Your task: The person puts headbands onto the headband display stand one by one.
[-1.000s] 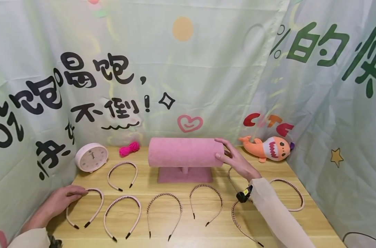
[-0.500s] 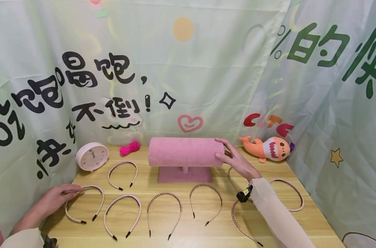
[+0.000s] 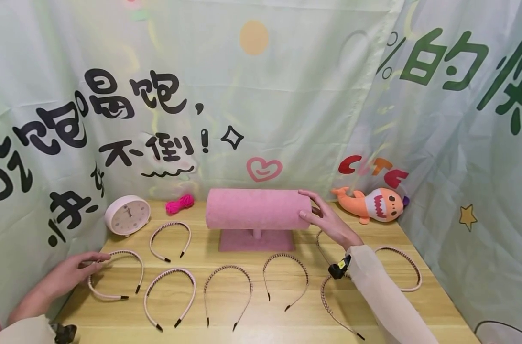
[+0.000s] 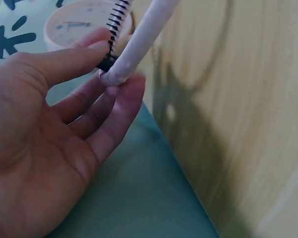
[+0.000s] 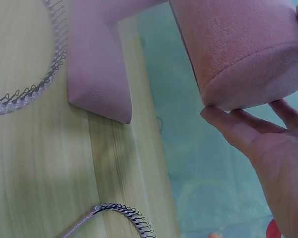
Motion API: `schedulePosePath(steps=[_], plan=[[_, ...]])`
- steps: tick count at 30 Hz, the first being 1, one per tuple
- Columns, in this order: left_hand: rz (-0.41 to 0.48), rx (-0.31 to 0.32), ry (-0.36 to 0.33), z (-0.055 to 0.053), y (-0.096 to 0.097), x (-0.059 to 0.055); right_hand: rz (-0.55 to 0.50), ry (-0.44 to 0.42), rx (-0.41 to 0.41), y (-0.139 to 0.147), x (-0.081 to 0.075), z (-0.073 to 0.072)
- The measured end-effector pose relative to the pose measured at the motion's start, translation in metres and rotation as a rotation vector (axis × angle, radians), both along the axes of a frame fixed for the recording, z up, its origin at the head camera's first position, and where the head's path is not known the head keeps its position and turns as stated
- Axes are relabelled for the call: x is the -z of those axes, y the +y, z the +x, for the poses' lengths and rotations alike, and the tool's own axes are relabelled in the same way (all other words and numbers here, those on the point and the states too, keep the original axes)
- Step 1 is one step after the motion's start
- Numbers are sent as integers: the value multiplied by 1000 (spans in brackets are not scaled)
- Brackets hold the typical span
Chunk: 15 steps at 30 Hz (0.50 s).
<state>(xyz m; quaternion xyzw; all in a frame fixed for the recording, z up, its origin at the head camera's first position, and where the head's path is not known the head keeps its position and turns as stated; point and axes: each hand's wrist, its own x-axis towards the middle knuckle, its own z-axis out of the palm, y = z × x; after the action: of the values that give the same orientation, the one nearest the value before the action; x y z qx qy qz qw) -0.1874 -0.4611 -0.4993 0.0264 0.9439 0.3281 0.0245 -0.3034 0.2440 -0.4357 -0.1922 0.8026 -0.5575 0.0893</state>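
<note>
A pale pink headband point(image 3: 139, 261) with a black toothed inner edge is pinched at its arch by my left hand point(image 3: 65, 274). In the left wrist view, thumb and fingertips close on that padded band point(image 4: 144, 42), and their shadow falls on the table. Its black-tipped ends point right and toward me in the head view. My right hand point(image 3: 330, 220) grips the right end of a pink plush roll display stand point(image 3: 254, 210). Its thumb is at the front, a finger along the top edge, and other fingertips meet the end face point(image 5: 268, 82).
Several headbands lie on the wooden table, including a pink one point(image 3: 175, 270) beside the left hand and one point(image 3: 418, 267) at far right. Along the back stand a round clock point(image 3: 127, 215), a magenta yarn bundle point(image 3: 180, 204) and an orange plush toy point(image 3: 379, 204). Printed curtains point(image 3: 304, 119) enclose the table.
My left hand has moved slightly away from me and left, turning the headband so that its ends swing to the right. My right hand stays on the stand.
</note>
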Motion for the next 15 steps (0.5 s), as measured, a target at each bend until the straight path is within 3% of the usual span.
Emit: schedulePosePath(steps=[5,8,15], plan=[[107,33,-7,2,-3,-1,8,-3,6,1,-1,0],[128,58,-6,4,-4,-3,7,-2,6,2,-1,0],[114,0,-32,6,-3,-11,1,-4,-1,2,1,-1]])
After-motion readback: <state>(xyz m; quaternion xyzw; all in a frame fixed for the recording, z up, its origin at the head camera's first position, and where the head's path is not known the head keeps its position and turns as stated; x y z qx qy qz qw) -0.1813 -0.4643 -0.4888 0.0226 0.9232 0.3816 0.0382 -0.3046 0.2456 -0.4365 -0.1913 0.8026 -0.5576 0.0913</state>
